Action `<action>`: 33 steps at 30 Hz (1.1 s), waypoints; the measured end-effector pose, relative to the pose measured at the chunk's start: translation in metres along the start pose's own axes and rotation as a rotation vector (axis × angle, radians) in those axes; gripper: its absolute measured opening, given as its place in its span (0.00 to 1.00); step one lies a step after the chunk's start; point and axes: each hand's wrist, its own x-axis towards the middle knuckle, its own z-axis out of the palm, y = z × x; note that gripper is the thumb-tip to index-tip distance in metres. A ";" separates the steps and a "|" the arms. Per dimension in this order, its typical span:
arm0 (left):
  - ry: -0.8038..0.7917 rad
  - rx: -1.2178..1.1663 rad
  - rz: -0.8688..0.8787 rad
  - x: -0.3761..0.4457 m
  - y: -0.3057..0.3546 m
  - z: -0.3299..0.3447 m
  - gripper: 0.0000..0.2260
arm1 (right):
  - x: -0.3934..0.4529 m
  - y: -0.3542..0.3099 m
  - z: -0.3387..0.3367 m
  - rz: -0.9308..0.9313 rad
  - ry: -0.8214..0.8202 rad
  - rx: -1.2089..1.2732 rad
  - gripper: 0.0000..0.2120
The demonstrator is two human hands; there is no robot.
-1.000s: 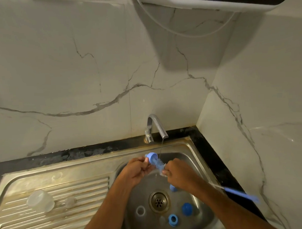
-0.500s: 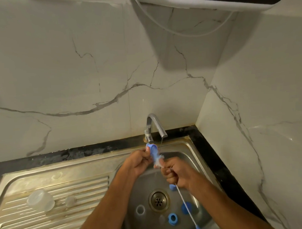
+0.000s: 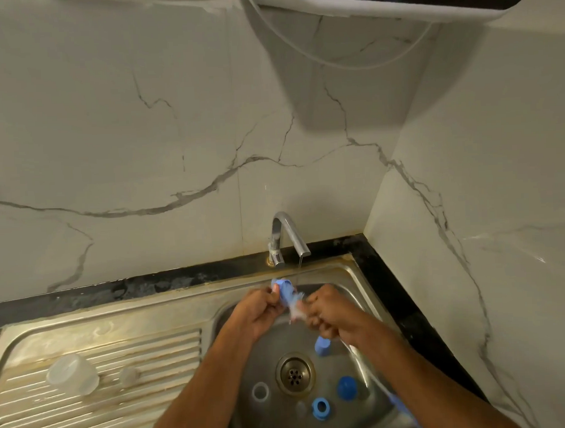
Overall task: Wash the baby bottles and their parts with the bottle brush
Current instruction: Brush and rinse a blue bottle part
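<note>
Our left hand curls its fingers round a blue bottle part, held over the sink under a thin stream from the tap; our right hand grips the bottle brush, whose bristles touch that part. Loose in the basin we list a clear ring, a blue ring, a blue cap and a blue piece near the drain. On the ribbed draining surface lies a clear cap.

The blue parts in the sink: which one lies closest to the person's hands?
The blue piece just below the right hand; the blue ring and blue cap lie beyond the drain.
</note>
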 end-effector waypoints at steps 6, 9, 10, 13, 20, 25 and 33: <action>-0.014 0.009 0.009 0.001 0.002 -0.001 0.11 | 0.008 0.014 -0.001 0.119 -0.065 0.171 0.11; 0.018 0.027 -0.014 0.004 -0.001 -0.003 0.13 | 0.010 0.017 0.004 -0.116 0.196 -0.868 0.08; 0.026 0.023 -0.015 0.005 -0.001 -0.002 0.13 | 0.006 0.014 0.004 -0.187 0.264 -1.138 0.08; 0.016 0.035 0.007 0.010 0.005 0.005 0.12 | -0.005 0.007 0.005 -0.297 0.296 -1.478 0.10; 0.159 -0.116 0.062 0.034 0.013 -0.005 0.15 | -0.007 0.027 -0.001 -0.273 0.292 -1.091 0.09; 0.053 -0.207 -0.045 0.041 -0.005 0.018 0.13 | 0.006 0.057 -0.041 -0.111 0.425 -0.830 0.15; -0.006 -0.092 -0.177 0.061 -0.015 0.028 0.14 | 0.014 0.091 -0.066 -0.091 0.464 -0.639 0.18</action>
